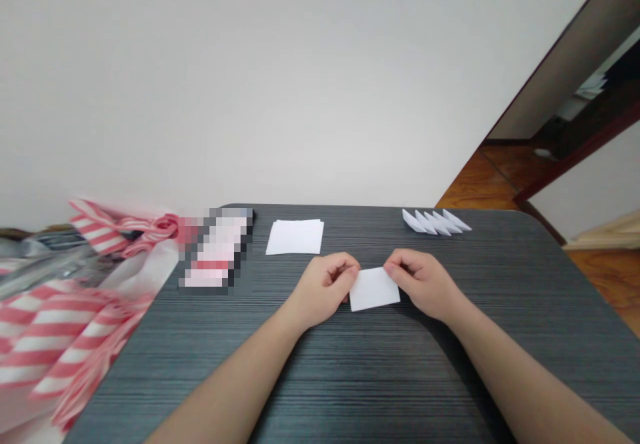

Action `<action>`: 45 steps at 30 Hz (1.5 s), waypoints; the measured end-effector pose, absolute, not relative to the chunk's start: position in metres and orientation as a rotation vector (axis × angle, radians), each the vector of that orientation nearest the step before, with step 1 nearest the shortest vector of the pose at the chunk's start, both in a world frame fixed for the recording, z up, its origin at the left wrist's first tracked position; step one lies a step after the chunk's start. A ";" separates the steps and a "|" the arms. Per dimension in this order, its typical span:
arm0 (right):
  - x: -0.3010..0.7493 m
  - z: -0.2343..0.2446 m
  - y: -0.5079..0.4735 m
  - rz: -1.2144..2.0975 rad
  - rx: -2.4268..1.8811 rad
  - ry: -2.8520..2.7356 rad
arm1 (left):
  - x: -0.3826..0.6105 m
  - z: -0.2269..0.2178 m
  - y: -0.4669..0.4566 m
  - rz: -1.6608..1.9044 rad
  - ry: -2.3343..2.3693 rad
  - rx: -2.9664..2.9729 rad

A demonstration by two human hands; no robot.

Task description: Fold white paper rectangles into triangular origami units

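1. On my head view feed, I have both bare hands over the middle of a dark, wood-grained tabletop [320, 377], with a small white paper sheet [375, 291] between them
2. I see the left hand [325, 289] closed in a pinch, thumb over the sheet's upper left corner and the other fingers curled in
3. I see the right hand [420, 281] gripping the same sheet at its upper right corner, thumb on top and fingers curled
4. The sheet sits slightly askew to me, its right end a little higher in the picture; I cannot tell whether its underside touches the tabletop
5. Beyond the left hand I make out a stack of white paper [295, 237], its edges not quite squared, lying flat and apart from the held sheet
6. Past the right hand, near the far edge, I get a row of folded white papers [434, 223], overlapping and slanted
7. Near the far left corner lies an oblong object [216, 249], too pixelated for me to identify
8. Off the tabletop's left side I see red-and-white striped fabric [60, 331] in a heap; a pale wall [300, 84] stands behind, and wooden flooring [467, 177] shows at the right
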State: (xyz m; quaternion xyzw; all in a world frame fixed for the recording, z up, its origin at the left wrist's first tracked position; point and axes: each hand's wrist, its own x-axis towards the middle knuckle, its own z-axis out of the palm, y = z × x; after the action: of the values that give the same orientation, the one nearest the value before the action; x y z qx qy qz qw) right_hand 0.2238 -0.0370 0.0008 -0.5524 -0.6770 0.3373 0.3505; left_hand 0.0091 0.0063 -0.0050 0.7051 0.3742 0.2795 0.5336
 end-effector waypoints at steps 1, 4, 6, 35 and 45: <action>0.223 0.001 -0.037 0.877 -1.415 -1.781 | 0.009 -0.004 0.006 0.648 0.878 1.738; 0.218 0.001 -0.037 0.870 -1.385 -1.837 | 0.009 -0.002 0.006 0.598 0.871 1.881; 0.216 0.001 -0.037 0.864 -1.382 -1.837 | 0.009 -0.001 0.006 0.583 0.890 1.911; 0.215 -0.011 -0.039 1.303 -1.213 -1.362 | 0.013 -0.009 0.006 0.676 0.895 1.467; 0.218 -0.015 -0.039 1.260 -1.202 -1.399 | 0.012 -0.007 0.005 0.710 0.872 1.486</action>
State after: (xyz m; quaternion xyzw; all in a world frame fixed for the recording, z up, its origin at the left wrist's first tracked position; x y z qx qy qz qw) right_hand 0.2178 -0.0387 -0.0146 -0.4835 -0.5629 0.5071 0.4384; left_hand 0.0118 0.0050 -0.0066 0.6401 0.3757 0.3056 0.5964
